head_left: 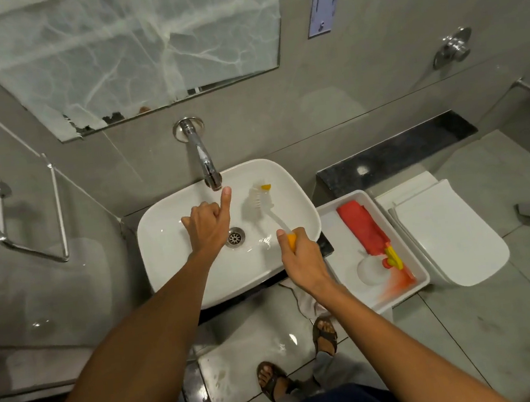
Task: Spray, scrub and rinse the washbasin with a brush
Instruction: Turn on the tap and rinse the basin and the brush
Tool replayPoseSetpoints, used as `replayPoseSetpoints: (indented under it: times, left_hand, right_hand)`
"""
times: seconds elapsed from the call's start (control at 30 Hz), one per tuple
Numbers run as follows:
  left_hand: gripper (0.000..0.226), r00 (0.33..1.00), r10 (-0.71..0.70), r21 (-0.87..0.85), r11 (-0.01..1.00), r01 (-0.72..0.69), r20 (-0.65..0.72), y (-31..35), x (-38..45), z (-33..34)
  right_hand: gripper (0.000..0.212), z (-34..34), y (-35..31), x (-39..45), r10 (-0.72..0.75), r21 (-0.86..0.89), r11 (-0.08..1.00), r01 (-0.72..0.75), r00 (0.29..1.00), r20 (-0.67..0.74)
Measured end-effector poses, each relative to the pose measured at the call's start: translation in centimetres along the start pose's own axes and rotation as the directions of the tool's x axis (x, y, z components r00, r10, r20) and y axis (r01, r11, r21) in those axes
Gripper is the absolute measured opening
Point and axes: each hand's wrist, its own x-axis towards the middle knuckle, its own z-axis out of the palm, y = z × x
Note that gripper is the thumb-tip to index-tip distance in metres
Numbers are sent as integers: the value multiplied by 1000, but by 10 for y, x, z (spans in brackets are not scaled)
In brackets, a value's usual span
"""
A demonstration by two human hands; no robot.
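Observation:
A white washbasin (171, 261) sits under a chrome wall tap (206, 164), with a metal drain (234, 237) at its middle. My right hand (299, 256) grips the orange handle of a white brush (262, 201), whose bristle head rests inside the basin at the back right. My left hand (208, 223) hovers over the basin with the other fingers curled and the index finger stretched up, its tip touching or nearly touching the tap's spout. A spray bottle (376, 264) with a yellow and red trigger lies in a white tray (341, 278) right of the basin.
A red cloth (362, 226) lies in the tray beside the bottle. A white toilet (449, 232) stands further right below a dark stone ledge (396, 149). A mirror (127, 51) hangs above the tap. A glass partition with a metal rail (29, 227) is on the left. My sandalled feet (323, 336) stand on wet floor tiles.

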Motion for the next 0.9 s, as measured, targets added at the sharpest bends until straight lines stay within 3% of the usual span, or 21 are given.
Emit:
replayPoseSetpoints:
  times: [0.2,0.33,0.4,0.57,0.73,0.9]
  left_hand:
    - [54,986,153,-160,974,-161,-63,35,-10,52]
    - [44,965,262,-98,960,-262,-17,66,-14,96]
    - [55,948,312,-60,949,-309,61,80,-16,119]
    - [102,932,263,-63,965,-255,248,99,-20,173]
    - [118,906,280,67,946,-316,319,86,-28,209]
    - [116,889,350,115,911,-397,295,69,-32,225]
  right_hand:
    - [33,-66,49,26,-77,-99,993,65,990,-116]
    - [31,-103,94,45,-29,-119,993,8,984,-173]
    - [30,-111,119,56,13,-151,988,-41,983,-182]
    - [31,-101,176,81,152,-174,971,-166,984,-91]
    - [34,-69,217,107,321,-165,934,-316,947,6]
    - [33,-47,253,132,388,-183,912,-367,917,91]
